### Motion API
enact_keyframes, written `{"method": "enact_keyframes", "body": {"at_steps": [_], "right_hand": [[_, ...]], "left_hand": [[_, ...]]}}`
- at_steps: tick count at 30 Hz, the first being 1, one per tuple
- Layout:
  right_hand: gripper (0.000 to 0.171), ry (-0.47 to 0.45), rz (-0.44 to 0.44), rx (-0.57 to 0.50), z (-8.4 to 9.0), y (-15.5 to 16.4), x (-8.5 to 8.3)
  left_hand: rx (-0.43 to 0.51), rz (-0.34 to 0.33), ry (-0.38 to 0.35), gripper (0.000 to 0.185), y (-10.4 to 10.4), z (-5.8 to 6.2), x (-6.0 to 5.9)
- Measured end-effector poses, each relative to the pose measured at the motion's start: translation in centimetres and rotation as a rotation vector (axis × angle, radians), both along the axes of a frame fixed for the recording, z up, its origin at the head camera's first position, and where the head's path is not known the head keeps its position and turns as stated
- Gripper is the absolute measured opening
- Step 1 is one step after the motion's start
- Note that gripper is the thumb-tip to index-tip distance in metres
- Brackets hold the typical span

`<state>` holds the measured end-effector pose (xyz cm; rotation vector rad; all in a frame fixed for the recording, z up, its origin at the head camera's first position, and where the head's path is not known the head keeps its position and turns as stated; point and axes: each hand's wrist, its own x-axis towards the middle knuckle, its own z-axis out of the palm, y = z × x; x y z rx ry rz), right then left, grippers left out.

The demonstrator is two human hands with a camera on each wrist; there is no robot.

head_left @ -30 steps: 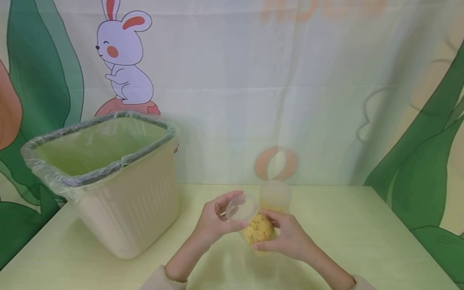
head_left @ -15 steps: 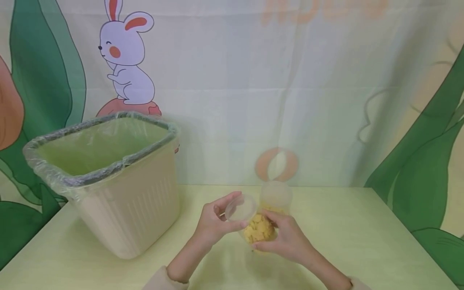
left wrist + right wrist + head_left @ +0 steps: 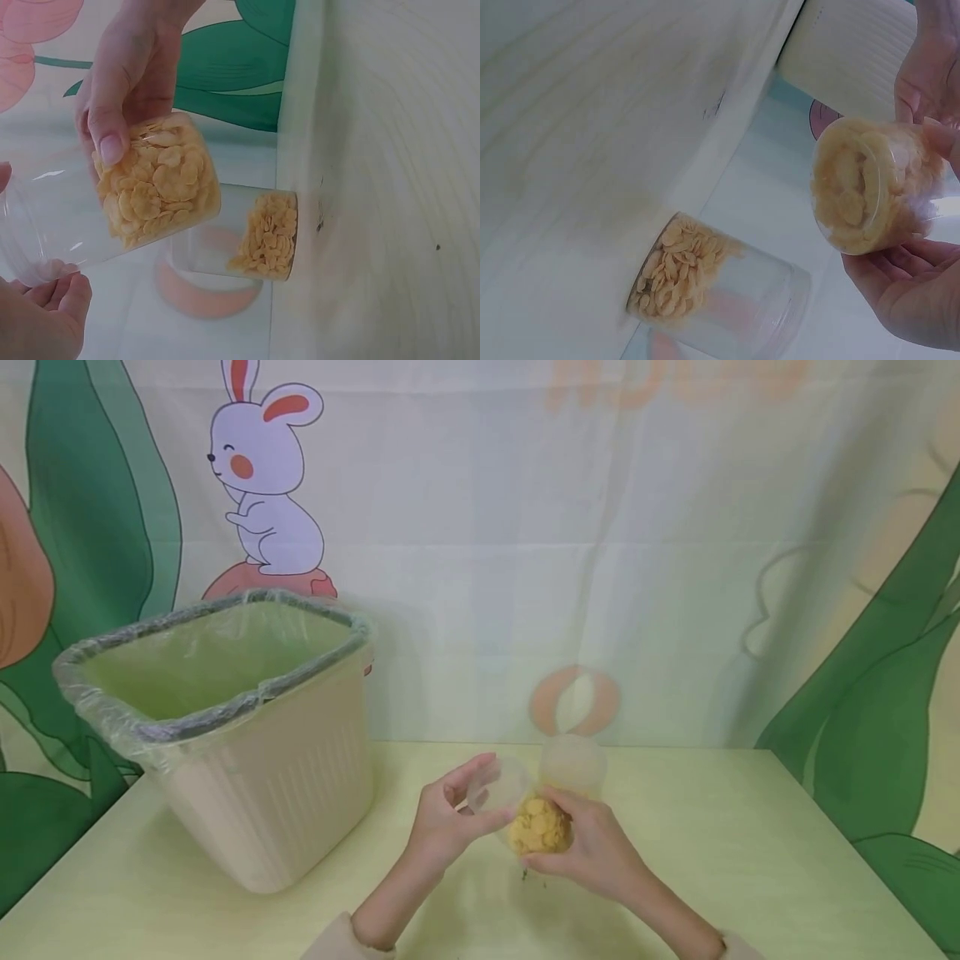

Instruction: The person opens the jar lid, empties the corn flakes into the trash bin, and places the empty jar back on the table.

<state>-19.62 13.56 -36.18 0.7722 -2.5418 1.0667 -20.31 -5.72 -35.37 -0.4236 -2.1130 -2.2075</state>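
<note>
A clear plastic jar part full of yellow flakes, which look like cornflakes, is held tilted over the table. My left hand grips it by the rim end, thumb below and fingers behind. My right hand holds its bottom end between thumb and fingers. In the left wrist view the flakes lie packed at the bottom end, and the rim end looks clear. A second clear jar stands upright just behind, with flakes in its lower part. The held jar partly covers it in the head view.
A large beige bin with a clear liner over its dark rim stands on the left of the table. Behind the table hangs a printed cloth with a rabbit. Small dark marks show on the tabletop.
The held jar has tipped, its bottom end rising, and the flakes in it look bunched closer together. Both hands keep their hold. The standing jar stays put; the view shifts slightly.
</note>
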Motion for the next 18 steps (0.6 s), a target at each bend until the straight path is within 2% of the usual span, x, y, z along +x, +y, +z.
{"method": "enact_keyframes", "body": {"at_steps": [7, 12, 18], "right_hand": [[0.066, -0.010, 0.002, 0.022, 0.4, 0.2, 0.2], [0.062, -0.041, 0.027, 0.009, 0.5, 0.2, 0.4], [0.057, -0.084, 0.083, 0.000, 0.7, 0.3, 0.5]], "left_hand": [[-0.012, -0.081, 0.039, 0.075, -0.4, 0.4, 0.4], [0.001, -0.210, 0.103, 0.077, -1.0, 0.6, 0.4], [0.029, -0.383, 0.142, 0.079, -2.0, 0.7, 0.2]]}}
